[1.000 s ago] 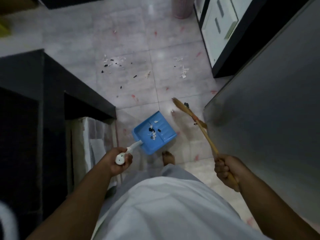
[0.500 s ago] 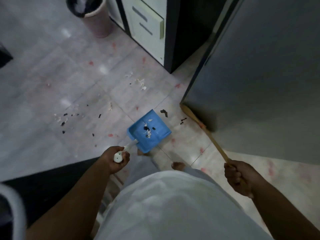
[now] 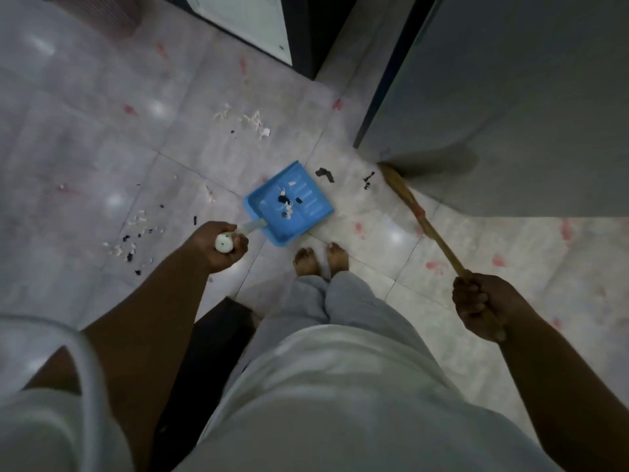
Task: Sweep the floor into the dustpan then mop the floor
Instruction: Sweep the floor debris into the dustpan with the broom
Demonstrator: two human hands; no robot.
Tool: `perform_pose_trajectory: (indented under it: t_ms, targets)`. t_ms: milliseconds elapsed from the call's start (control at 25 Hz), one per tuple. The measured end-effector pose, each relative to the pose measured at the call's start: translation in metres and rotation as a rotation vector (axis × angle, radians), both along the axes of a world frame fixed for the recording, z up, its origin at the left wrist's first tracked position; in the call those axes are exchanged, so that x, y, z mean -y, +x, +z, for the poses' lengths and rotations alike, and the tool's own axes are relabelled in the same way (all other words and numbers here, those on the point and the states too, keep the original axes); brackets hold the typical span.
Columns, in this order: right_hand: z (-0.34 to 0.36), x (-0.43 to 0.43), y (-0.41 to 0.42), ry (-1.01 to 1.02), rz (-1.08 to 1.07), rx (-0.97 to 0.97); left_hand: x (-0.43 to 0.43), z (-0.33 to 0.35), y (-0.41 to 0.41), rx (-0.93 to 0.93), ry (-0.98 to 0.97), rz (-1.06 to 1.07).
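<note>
My left hand [image 3: 218, 247] grips the white handle of a blue dustpan [image 3: 289, 204], which sits on the tiled floor with a few black and white scraps inside. My right hand [image 3: 480, 306] holds the straw broom [image 3: 413, 207] by its stick; the bristle end lies at the foot of the grey fridge. Two black scraps [image 3: 325, 174] lie between the pan's mouth and the bristles. A white litter patch [image 3: 253, 122] lies farther out. Mixed scraps [image 3: 136, 233] lie left of my left hand.
A grey fridge [image 3: 510, 97] fills the right side. A white cabinet in a dark frame [image 3: 272, 25] stands at the top, with a pink bin [image 3: 112, 15] to its left. A dark piece of furniture [image 3: 204, 352] is by my left leg. My bare feet [image 3: 321, 258] stand behind the pan.
My view has swung to the right. The broom head has moved from in front of the dustpan to the base of the fridge. The dustpan stays in my left hand.
</note>
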State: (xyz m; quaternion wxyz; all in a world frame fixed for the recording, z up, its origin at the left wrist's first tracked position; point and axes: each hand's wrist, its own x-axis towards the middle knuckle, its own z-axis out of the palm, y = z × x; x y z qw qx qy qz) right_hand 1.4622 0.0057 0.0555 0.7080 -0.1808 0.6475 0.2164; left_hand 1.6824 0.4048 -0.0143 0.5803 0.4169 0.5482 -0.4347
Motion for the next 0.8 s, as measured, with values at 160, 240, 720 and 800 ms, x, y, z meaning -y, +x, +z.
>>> perform_pose_trajectory:
  t_ms: [160,240,720,800]
  targets:
    - [-0.03,-0.013,0.033,0.035,-0.015,-0.01,0.011,-0.008,0.025,-0.012,0.011,-0.025]
    - [-0.042,-0.027,0.053,0.07,-0.013,-0.008,0.017,-0.012,0.037,-0.026,0.028,-0.028]
    - [0.0,-0.051,0.077,0.257,0.249,0.039,0.008,-0.014,0.057,-0.057,0.039,0.011]
    - [0.011,-0.044,0.079,0.217,0.277,0.04,0.005,-0.012,0.052,-0.052,0.037,0.018]
